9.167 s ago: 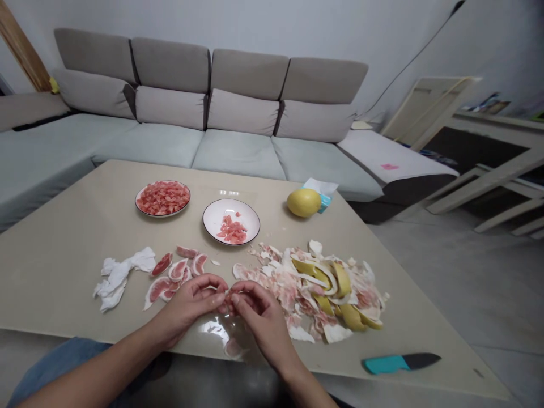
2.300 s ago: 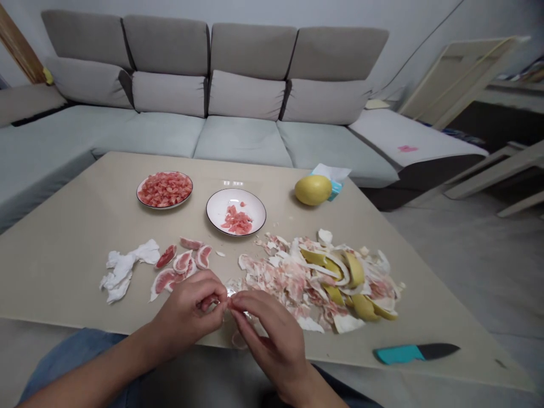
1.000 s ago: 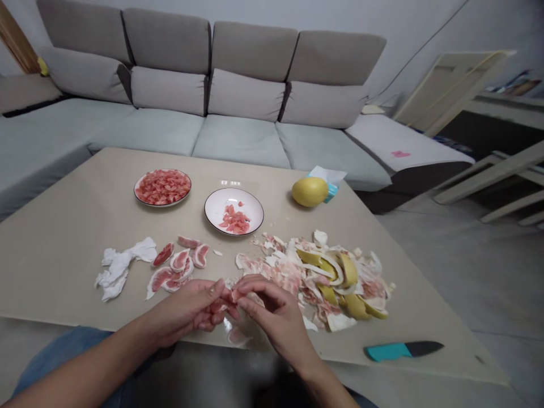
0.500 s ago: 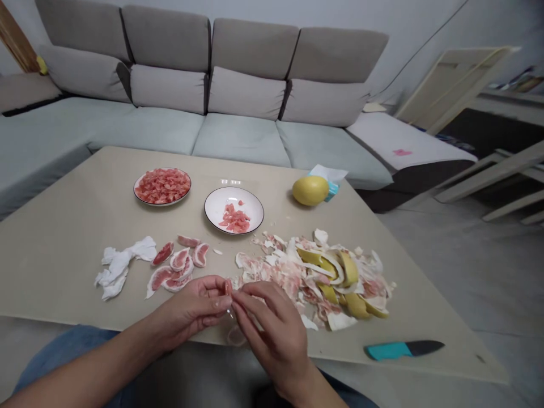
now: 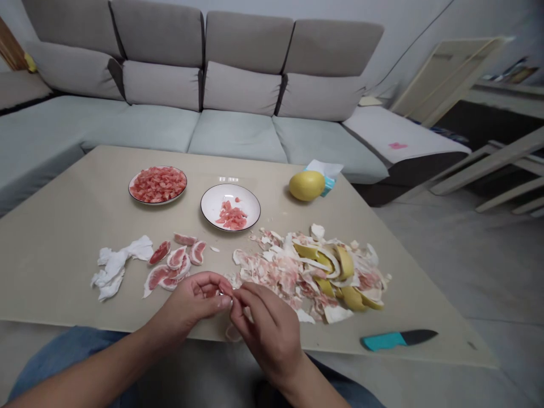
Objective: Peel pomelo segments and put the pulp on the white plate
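Note:
My left hand [image 5: 196, 301] and my right hand [image 5: 268, 320] meet fingertip to fingertip above the near table edge. Both are closed in a pinch on a small pomelo segment, which the fingers mostly hide. Left of them lie several pomelo segments [image 5: 175, 258] with pink flesh and white membrane. Beyond the hands, a white plate [image 5: 208, 204] with a dark rim holds a few peeled pulp pieces [image 5: 232, 217]. A second plate [image 5: 136, 199] at the far left is heaped with pink pulp [image 5: 158, 184]. A pale, roundish piece [image 5: 233, 333] shows just beneath my fingers.
A pile of membrane scraps and yellow pomelo rind [image 5: 346, 263] spreads to the right. A knife [image 5: 385, 341] with a teal handle lies near the front right edge. A whole pomelo [image 5: 306, 186] sits by a tissue pack [image 5: 328, 184]. Crumpled tissue [image 5: 113, 266] lies left; a sofa [image 5: 238, 136] stands behind.
The pink piece that showed between my fingertips is now mostly covered by them. My hands stay together. The whole view has shifted slightly.

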`<state>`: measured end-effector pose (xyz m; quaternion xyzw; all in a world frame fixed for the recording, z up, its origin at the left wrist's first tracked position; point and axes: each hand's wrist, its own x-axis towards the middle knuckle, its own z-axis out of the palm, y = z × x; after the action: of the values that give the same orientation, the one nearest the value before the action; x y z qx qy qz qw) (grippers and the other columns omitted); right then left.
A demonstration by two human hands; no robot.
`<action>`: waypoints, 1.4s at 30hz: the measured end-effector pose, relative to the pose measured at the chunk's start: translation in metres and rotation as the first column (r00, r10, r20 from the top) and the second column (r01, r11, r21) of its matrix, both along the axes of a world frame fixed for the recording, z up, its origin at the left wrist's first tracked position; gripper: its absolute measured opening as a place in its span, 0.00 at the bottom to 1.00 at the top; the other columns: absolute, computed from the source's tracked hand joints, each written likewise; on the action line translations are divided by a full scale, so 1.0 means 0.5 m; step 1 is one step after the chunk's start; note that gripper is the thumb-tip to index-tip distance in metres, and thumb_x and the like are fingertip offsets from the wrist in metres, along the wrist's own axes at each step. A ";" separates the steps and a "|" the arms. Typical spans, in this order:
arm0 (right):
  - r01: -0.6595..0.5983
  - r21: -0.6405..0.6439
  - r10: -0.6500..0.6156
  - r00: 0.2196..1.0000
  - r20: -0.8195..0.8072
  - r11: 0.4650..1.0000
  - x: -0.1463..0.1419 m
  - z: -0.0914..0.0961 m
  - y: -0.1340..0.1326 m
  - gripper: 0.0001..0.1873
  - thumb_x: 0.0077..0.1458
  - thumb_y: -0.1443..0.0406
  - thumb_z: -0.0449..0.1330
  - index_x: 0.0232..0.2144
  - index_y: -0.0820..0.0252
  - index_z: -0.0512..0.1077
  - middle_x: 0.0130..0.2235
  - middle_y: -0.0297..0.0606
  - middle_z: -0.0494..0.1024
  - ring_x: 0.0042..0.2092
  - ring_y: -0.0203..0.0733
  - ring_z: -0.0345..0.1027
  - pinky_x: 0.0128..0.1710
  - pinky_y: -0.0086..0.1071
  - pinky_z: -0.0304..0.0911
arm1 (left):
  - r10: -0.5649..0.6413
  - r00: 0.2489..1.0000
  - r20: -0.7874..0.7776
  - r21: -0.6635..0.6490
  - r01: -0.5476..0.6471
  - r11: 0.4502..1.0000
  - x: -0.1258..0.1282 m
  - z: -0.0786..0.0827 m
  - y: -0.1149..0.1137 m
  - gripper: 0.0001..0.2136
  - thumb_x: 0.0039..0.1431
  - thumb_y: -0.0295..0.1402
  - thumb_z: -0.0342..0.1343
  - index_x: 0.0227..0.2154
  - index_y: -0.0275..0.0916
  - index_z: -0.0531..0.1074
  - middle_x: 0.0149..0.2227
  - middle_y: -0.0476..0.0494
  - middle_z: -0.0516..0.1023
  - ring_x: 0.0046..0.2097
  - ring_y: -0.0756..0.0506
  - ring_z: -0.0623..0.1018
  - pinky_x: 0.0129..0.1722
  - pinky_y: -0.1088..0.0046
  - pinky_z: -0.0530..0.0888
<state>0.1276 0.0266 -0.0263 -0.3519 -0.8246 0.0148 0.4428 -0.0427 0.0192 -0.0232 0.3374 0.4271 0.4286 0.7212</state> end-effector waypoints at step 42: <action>-0.318 -0.842 -0.302 0.829 -0.470 0.435 -0.025 0.016 0.006 0.08 0.47 0.61 0.63 0.23 0.60 0.75 0.21 0.33 0.73 0.22 0.35 0.64 0.21 0.26 0.60 | 0.213 0.840 -0.499 0.340 -0.037 0.940 0.004 0.002 -0.009 0.05 0.52 0.34 0.61 0.30 0.39 0.77 0.28 0.45 0.76 0.30 0.47 0.72 0.30 0.73 0.68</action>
<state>0.1151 0.0298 -0.0181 -0.5066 -0.5203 0.5548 0.4059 -0.0409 0.0147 -0.0224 0.5246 0.5556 0.4287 0.4821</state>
